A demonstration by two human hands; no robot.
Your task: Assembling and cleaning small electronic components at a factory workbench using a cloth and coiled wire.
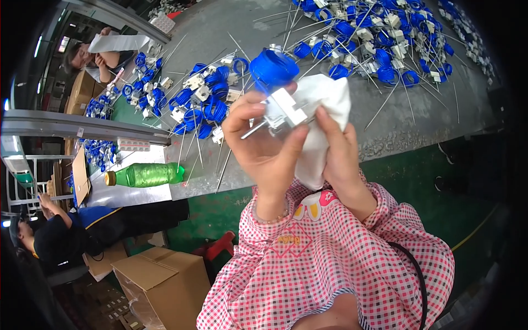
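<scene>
Between the fingers and thumb of my left hand [258,146] is a part with a small white block [287,108], bare metal prongs and a thick blue coil [273,68]. It is held up over the table's near edge. My right hand [345,157] grips a crumpled white cloth [333,100], with its fingertips close to the white block. The cloth lies against or just behind the block; whether they touch I cannot tell. A pile of similar blue-coil parts [206,96] lies just beyond my left hand.
A larger heap of these parts [379,41] covers the far right of the grey table [396,118]. A green bottle [148,175] lies on its side at the left. Metal rails [82,124] cross there. A cardboard box [162,280] stands below; two other people are at the left.
</scene>
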